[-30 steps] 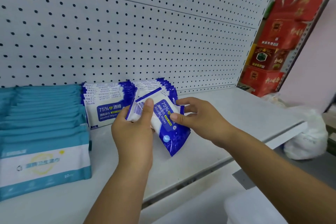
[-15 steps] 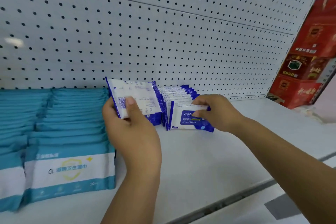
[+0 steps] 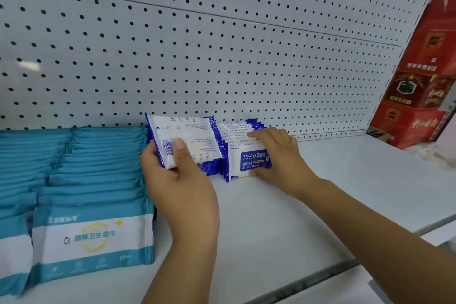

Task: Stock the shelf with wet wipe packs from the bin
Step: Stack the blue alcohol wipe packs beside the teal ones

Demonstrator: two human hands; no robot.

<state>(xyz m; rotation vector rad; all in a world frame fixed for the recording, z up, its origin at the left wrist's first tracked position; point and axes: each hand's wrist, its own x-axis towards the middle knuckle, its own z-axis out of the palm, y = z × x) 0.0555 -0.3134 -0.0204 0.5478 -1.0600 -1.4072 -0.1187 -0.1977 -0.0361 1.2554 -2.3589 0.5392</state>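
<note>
A blue wet wipe pack (image 3: 187, 140) is held upright, back side out, above the shelf (image 3: 308, 205), pinched by the left hand (image 3: 180, 180) between thumb and fingers. The right hand (image 3: 278, 158) reaches forward, its fingers curled round the front pack (image 3: 249, 160) of the standing row (image 3: 237, 128).

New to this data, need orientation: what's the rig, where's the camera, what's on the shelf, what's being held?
No robot here: a person works with two bare hands. The one camera sits on the person's head, looking forward and down. The white shelf has a pegboard back. On it stand rows of teal wipe packs at the left and a blue row of alcohol wipe packs beside them; red boxes stand far right. The left hand holds a loose blue pack, barcode side towards the camera. The right hand grips the front pack of the blue row, fingers on top, thumb below.
</note>
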